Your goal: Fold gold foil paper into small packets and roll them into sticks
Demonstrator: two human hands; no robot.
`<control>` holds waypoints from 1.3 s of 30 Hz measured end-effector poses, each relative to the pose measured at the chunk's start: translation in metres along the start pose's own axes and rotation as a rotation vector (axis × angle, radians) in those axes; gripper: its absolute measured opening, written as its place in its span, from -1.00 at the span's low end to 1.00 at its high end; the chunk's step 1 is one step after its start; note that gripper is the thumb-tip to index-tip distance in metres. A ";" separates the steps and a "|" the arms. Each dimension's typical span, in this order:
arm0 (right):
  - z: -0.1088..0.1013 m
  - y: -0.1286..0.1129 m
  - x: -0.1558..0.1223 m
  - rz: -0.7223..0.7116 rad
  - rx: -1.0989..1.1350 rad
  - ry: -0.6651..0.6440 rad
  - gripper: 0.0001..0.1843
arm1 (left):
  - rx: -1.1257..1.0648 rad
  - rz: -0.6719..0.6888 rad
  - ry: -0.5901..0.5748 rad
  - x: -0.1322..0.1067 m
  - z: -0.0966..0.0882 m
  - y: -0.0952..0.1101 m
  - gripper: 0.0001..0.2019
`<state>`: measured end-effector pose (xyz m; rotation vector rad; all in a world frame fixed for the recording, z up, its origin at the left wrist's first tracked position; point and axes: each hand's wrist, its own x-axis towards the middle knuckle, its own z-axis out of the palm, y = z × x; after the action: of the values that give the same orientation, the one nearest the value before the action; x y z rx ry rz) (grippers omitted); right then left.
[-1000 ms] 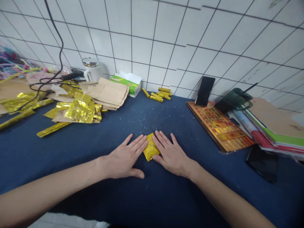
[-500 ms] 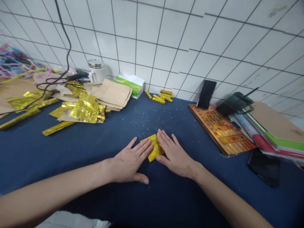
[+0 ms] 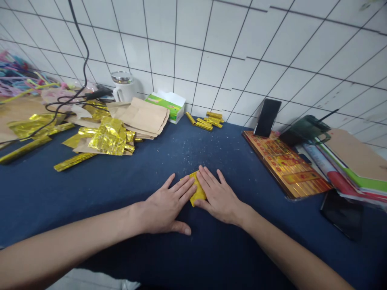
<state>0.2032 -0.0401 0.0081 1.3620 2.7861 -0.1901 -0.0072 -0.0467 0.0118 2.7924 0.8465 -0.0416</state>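
Two bare hands lie palm down, fingers outstretched and uncurled: the left hand [image 3: 167, 205] and right hand [image 3: 220, 198] each rest fingers on gold foil [image 3: 198, 195] between them on a blue table [image 3: 151, 169]. Beyond, gold rolls [image 3: 214, 120] sit near a tiled wall [image 3: 190, 64]; brown paper [image 3: 146, 114] lies left, and a phone [image 3: 267, 117] leans right.

The left hand [image 3: 169, 207] and right hand [image 3: 220, 198] are partly hiding the gold foil piece [image 3: 198, 194].
Along the back edge of the table [image 3: 242, 165], print on the green box [image 3: 165, 105] is showing too blurred to read; toward the left edge, a coloured tangle [image 3: 18, 77] is running out of view.
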 end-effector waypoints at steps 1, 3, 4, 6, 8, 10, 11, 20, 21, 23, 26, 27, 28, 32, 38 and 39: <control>0.000 0.001 -0.001 0.008 0.001 -0.004 -0.25 | -0.001 -0.002 0.002 0.000 0.001 0.000 -0.06; 0.000 0.001 -0.001 0.010 0.004 -0.008 -0.25 | -0.002 -0.009 0.005 -0.002 0.002 0.000 -0.06; 0.000 0.001 -0.001 0.009 0.006 -0.008 -0.26 | -0.003 -0.014 0.004 -0.004 0.003 0.000 -0.07; 0.002 0.000 -0.001 0.010 0.007 -0.005 -0.25 | -0.005 -0.025 -0.009 -0.010 0.004 -0.001 -0.09; 0.002 0.000 -0.001 0.013 0.003 -0.004 -0.24 | -0.012 -0.029 -0.024 -0.018 0.002 -0.002 -0.11; 0.002 -0.001 0.000 0.014 -0.001 -0.001 -0.24 | -0.028 -0.023 -0.052 -0.026 -0.005 -0.003 -0.13; 0.001 -0.001 0.000 0.013 -0.002 0.000 -0.23 | -0.038 -0.023 -0.070 -0.028 -0.011 -0.004 -0.14; 0.003 0.000 0.000 0.023 0.000 0.012 -0.23 | 0.015 -0.053 -0.020 0.018 -0.019 -0.002 -0.05; 0.003 0.000 0.000 0.021 -0.005 0.011 -0.23 | 0.020 -0.055 -0.020 0.020 -0.014 -0.003 -0.04; 0.003 -0.001 0.000 0.018 -0.009 0.006 -0.22 | 0.030 -0.056 -0.007 0.016 -0.004 -0.004 -0.04; 0.001 -0.002 0.000 0.022 -0.002 0.006 -0.21 | 0.039 -0.056 -0.010 -0.001 0.001 -0.006 -0.05; 0.000 -0.002 0.000 0.024 0.003 0.008 -0.20 | 0.041 -0.059 -0.017 -0.007 0.000 -0.007 -0.06; 0.000 -0.003 0.000 0.025 0.008 0.010 -0.19 | 0.041 -0.061 -0.023 -0.013 -0.001 -0.007 -0.06; -0.001 -0.003 0.000 0.023 0.012 0.014 -0.18 | 0.028 -0.061 -0.031 -0.019 -0.012 -0.005 -0.11; 0.001 -0.002 -0.001 0.024 -0.005 0.015 -0.25 | 0.017 0.024 0.032 -0.006 -0.007 0.006 -0.04; 0.001 -0.003 -0.001 0.022 -0.007 0.013 -0.25 | 0.014 0.029 0.035 -0.005 -0.002 0.007 -0.03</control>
<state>0.2017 -0.0425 0.0073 1.3970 2.7780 -0.1714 -0.0077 -0.0541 0.0160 2.8260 0.8172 0.0059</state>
